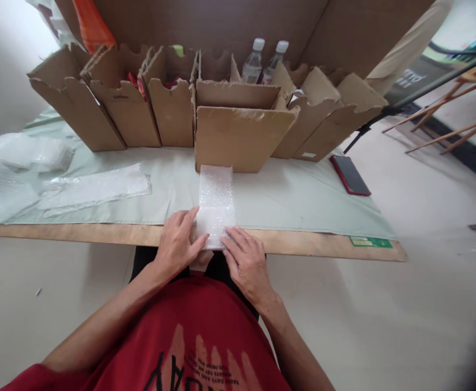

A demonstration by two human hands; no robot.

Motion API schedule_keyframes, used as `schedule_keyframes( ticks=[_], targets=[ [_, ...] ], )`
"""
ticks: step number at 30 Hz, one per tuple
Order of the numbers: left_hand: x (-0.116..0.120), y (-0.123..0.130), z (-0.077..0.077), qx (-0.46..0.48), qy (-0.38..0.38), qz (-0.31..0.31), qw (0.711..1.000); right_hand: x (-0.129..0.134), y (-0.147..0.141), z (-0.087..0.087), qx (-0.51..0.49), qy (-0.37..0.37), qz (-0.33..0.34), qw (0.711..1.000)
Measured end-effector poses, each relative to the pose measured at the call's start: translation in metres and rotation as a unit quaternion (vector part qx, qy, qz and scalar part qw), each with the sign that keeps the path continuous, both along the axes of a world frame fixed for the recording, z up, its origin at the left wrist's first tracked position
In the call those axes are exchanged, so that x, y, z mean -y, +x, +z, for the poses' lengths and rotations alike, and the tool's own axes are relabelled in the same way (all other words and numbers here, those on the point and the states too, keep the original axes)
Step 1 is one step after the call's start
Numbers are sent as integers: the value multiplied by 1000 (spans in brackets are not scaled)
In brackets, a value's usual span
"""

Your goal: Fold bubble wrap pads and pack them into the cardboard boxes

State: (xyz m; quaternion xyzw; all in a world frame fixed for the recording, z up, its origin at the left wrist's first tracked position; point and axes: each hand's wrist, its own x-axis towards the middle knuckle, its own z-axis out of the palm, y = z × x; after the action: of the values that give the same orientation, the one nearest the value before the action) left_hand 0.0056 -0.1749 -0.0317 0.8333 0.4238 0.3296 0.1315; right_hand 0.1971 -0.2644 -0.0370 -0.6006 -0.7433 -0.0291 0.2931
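Note:
A strip of bubble wrap [216, 190] lies at the table's front edge, its far end against the middle cardboard box. Its near part looks folded or thicker. My left hand [178, 239] touches its left side, thumb on the near left corner and fingers apart. On the right, my right hand [243, 255] rests its fingertips on the near right corner, with the fingers spread a little. Whether anything lies inside the wrap is too unclear to tell.
Cardboard boxes [229, 136] stand in a row behind, with two bottles [252, 65] among them. More bubble wrap [99, 187] lies at the left. A phone [350, 175] is at the right, and a green card [370, 242] on the wooden edge [303, 241].

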Motion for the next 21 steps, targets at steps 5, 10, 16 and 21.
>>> schedule_keyframes(
  ticks=[5, 10, 16, 21],
  targets=[
    [19, -16, 9, 23, 22, -123, 992, -1, 5, 14, -56, -11, 33, 998],
    [19, -13, 3, 58, -64, -44, 995, -19, 3, 18, -147, -64, 24, 987],
    [5, -7, 1, 20, -94, 15, 995, -24, 4, 10, -117, 43, -53, 991],
    [1, -4, 2, -6, -84, 29, 996, -13, 4, 7, -2, 46, 22, 999]
  ],
)
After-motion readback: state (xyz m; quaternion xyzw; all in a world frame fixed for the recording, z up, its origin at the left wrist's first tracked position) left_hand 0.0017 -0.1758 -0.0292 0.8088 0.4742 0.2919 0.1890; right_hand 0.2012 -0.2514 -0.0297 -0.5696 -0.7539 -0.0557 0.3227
